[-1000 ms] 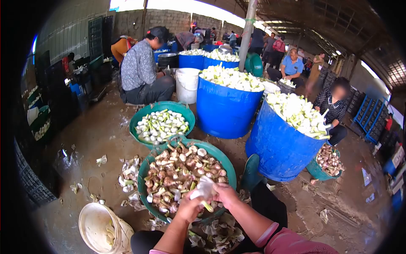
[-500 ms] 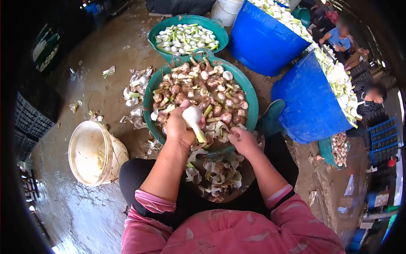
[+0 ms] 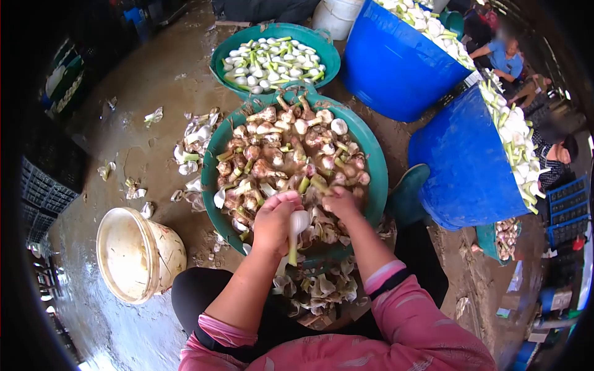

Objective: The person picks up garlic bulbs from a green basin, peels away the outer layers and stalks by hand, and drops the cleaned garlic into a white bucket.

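A white, peeled garlic bulb [image 3: 299, 221] with its pale green stem pointing down is gripped in my left hand [image 3: 274, 221], over the near side of a green basin [image 3: 378, 167]. My right hand [image 3: 342, 203] is closed on a brownish-green garlic stem [image 3: 320, 184], which looks blurred; whether a bulb is attached is hard to see. Below both hands, unpeeled garlic bulbs [image 3: 266, 168] with brown, muddy skins lie in murky water in the basin. Loose peeled-off skins [image 3: 322, 287] are heaped between my legs, at the basin's near edge.
Beyond stands a second green basin [image 3: 337, 55] of cleaned garlic. Two large blue tubs [image 3: 396, 68] piled with garlic are at the right. A whitish bucket [image 3: 154, 247] tilts on the wet floor at left. Black crates [image 3: 40, 198] and several people [image 3: 507, 59] are farther off.
My left hand has turned the peeled bulb so its stem points straight down, and shifted right and lower. My right hand has moved left and up onto a garlic stem.
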The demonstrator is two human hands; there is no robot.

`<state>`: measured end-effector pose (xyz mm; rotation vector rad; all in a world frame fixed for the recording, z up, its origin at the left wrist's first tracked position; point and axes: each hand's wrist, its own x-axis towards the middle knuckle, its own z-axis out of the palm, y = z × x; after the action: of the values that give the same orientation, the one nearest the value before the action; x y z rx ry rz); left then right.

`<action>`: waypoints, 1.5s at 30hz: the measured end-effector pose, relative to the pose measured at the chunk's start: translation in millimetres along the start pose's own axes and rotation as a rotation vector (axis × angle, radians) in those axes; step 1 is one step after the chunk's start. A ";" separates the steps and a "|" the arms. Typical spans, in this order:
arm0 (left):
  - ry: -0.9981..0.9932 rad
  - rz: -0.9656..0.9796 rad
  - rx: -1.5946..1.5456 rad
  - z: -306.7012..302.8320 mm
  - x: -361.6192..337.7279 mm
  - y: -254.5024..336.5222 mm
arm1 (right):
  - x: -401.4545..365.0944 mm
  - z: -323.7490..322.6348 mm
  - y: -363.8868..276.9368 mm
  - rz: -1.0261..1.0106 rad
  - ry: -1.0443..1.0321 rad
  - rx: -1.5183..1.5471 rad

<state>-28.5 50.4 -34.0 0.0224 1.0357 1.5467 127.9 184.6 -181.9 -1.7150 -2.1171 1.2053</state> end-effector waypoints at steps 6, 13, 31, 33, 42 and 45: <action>-0.299 0.696 1.161 14.1 -3.3 -21.5 | -98.6 -65.7 -94.8 0.308 -0.081 0.974; -0.444 0.188 0.417 19.3 -37.3 -10.7 | -163.9 -101.5 -128.6 0.010 -0.121 0.681; -0.197 0.512 0.555 -8.9 -58.0 -0.2 | -190.1 -73.2 -167.7 -0.492 0.252 -0.346; -0.152 0.519 0.597 -8.9 -56.8 -2.7 | -184.8 -69.8 -164.9 -0.521 0.273 -0.409; -0.125 0.550 0.608 -1.7 -68.2 3.0 | -190.3 -72.0 -159.0 -0.569 0.290 -0.173; -0.077 0.569 0.680 2.0 -68.9 -0.6 | -195.0 -74.1 -162.0 -0.561 0.296 -0.312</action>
<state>-7.2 -3.9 2.7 0.9058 1.5328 1.5881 113.6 46.2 42.7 -1.1578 -2.4344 0.4598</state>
